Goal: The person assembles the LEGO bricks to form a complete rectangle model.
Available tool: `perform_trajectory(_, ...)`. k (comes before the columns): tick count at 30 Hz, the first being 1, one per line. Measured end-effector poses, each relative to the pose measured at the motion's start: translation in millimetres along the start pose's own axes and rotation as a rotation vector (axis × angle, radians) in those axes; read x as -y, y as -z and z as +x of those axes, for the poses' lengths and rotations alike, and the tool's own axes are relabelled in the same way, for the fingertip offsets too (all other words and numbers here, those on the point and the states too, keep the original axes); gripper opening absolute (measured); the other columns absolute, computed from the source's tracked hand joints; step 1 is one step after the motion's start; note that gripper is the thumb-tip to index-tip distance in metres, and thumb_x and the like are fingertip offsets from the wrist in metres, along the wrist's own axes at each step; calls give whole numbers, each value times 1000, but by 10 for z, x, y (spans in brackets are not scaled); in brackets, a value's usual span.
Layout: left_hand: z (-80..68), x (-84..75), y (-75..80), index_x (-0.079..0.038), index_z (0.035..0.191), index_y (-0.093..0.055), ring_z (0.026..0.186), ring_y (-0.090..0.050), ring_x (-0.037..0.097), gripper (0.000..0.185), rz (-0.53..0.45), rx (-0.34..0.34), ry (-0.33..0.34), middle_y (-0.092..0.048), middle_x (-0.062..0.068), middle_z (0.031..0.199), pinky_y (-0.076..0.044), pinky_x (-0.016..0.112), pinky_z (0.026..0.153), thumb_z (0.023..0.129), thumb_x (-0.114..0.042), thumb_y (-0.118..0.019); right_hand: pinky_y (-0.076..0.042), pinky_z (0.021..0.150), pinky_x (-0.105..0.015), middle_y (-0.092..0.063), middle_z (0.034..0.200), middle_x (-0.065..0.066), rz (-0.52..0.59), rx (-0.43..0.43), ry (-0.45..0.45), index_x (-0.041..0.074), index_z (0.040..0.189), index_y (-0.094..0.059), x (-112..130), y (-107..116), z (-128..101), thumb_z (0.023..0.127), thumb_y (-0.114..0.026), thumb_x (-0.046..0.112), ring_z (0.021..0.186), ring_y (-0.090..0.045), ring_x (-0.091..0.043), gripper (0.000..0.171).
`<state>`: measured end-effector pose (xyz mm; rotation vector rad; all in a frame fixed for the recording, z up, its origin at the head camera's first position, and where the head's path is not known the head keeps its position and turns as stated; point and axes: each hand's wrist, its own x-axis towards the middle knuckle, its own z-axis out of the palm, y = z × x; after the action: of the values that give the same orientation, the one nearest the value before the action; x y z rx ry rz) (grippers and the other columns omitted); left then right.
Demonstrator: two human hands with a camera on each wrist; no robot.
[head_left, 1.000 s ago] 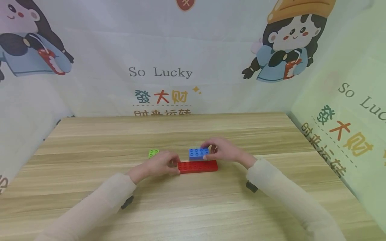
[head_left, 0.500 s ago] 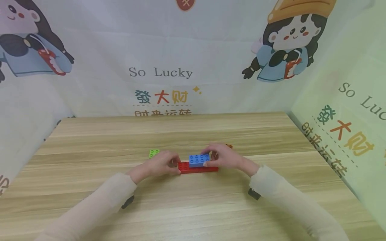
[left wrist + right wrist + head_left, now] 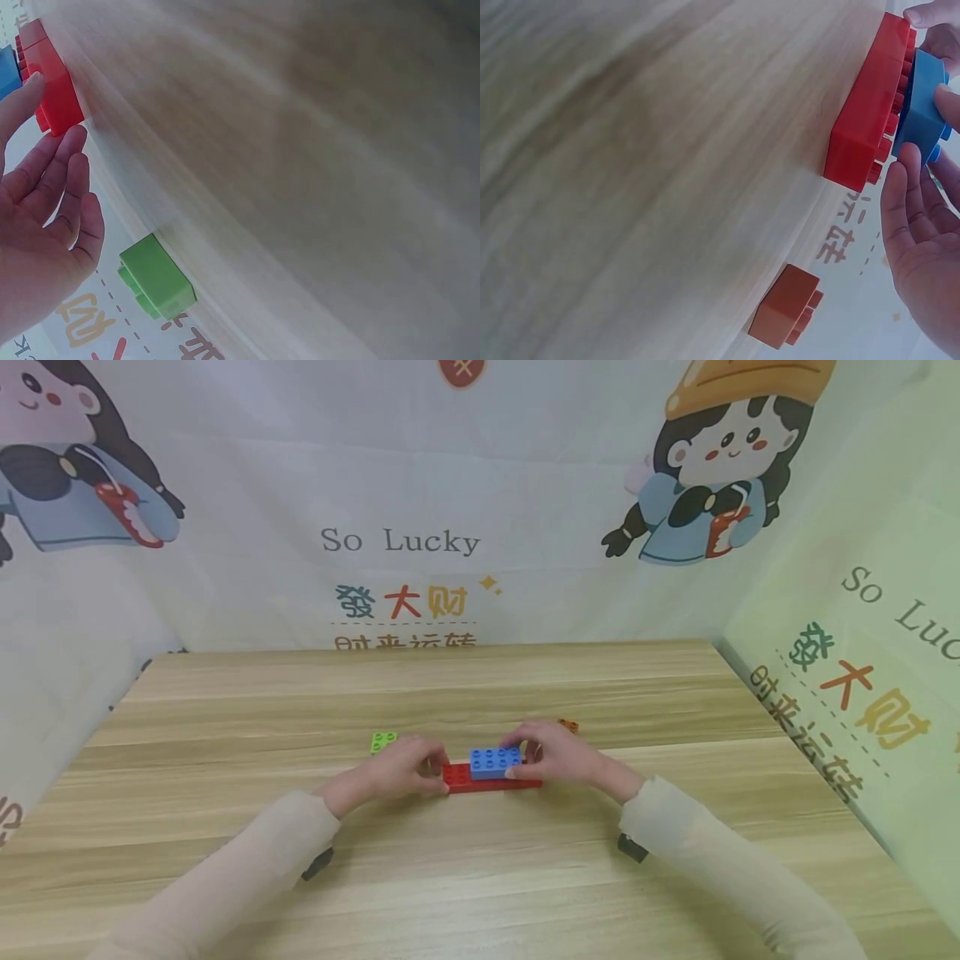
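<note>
My left hand [image 3: 397, 770] steadies the red brick [image 3: 491, 781] at mid-frame while my right hand [image 3: 558, 753] pinches the blue brick [image 3: 495, 762] resting on its studs, seemingly not yet pressed home; the green brick [image 3: 382, 741] and orange brick [image 3: 567, 725] lie untouched.

Orange brick [image 3: 567, 725] mostly hidden behind right hand [image 3: 558, 753]. Left hand [image 3: 402, 766] covers the red brick's [image 3: 480, 779] left end. Blue brick [image 3: 7, 69] cut by left-wrist frame edge. Tabletop blurred in both wrist views.
</note>
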<state>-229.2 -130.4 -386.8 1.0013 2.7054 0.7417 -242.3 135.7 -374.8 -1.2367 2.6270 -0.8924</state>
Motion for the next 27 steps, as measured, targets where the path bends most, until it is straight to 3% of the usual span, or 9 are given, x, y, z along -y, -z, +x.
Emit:
perform_trajectory(16, -1, -34, 6, -9, 94, -61, 80, -52, 13, 23, 11, -2, 24, -58, -3, 85, -45, 29, 72, 78, -21, -72, -44, 66, -23, -59, 102, -3, -18, 30, -25, 3, 114, -59, 16, -20, 0, 82, -69, 22, 76, -50, -11, 39)
perform_trajectory(27, 1, -21, 3, -8, 93, -61, 80, -53, 14, 22, 15, -7, 3, -58, -1, 84, -45, 29, 71, 77, -20, -72, -44, 66, -23, -59, 100, -2, -19, 54, -46, 4, 113, -59, 54, 11, 13, 82, -69, 23, 76, -51, -12, 37)
